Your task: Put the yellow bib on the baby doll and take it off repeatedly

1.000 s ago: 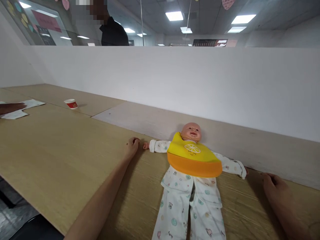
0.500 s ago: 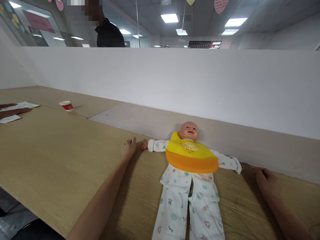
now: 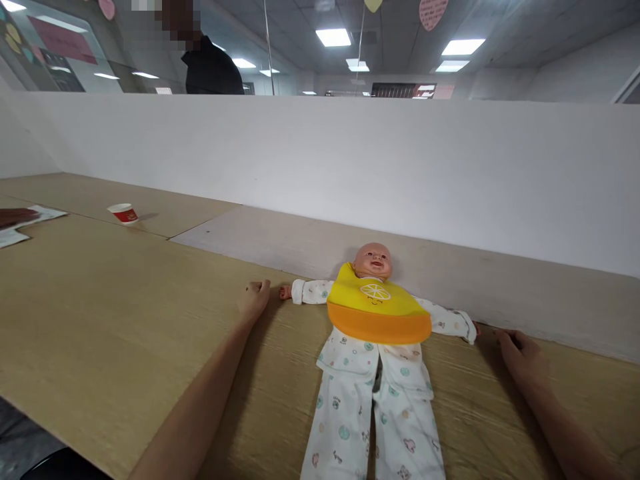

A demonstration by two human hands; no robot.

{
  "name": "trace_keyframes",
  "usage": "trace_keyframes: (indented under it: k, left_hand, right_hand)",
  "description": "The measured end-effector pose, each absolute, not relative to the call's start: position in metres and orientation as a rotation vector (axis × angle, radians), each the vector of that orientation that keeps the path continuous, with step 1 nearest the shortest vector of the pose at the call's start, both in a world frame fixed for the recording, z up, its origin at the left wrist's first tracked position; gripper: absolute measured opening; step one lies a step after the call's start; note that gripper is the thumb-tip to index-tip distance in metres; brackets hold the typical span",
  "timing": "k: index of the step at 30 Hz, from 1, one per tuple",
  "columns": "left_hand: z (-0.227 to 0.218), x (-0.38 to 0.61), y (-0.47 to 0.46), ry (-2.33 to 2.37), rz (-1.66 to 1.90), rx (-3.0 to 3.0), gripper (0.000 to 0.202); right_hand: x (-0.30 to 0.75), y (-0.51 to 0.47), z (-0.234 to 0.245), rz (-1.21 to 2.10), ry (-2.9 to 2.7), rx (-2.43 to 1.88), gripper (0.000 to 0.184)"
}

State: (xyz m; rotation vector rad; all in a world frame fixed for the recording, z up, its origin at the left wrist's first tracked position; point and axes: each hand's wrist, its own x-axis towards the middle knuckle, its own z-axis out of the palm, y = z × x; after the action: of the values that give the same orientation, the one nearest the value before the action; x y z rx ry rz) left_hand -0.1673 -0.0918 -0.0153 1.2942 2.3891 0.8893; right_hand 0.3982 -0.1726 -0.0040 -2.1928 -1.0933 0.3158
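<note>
A baby doll (image 3: 373,260) lies on its back on the wooden table (image 3: 110,313), arms spread, in white printed pyjamas with a yellow and orange bib (image 3: 375,308) on its chest. My left hand (image 3: 255,298) rests on the table just left of the doll's outstretched hand, fingers curled under, holding nothing. My right hand (image 3: 517,351) lies on the table just right of the doll's other hand, fingers loosely bent, nothing visible in it.
A white partition wall (image 3: 350,160) runs behind the table. A red and white paper cup (image 3: 123,213) stands at the far left. Another person's hand (image 3: 15,216) rests on white cloth (image 3: 23,227) at the left edge. A person in black (image 3: 210,63) stands beyond the partition.
Both my hands stay beside the doll's hands with hardly any shift. The view has drifted slightly right and up. The other person's hand at the left has slid back on the cloth.
</note>
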Motion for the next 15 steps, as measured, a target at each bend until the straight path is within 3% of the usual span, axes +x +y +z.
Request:
trace_keyframes:
  k: [15]
  left_hand:
    - [-0.029, -0.177, -0.081, 2.425, 0.874, 1.287, 0.046]
  right_hand:
    - [0.401, -0.168, -0.011, 0.321, -1.108, -2.208, 0.038]
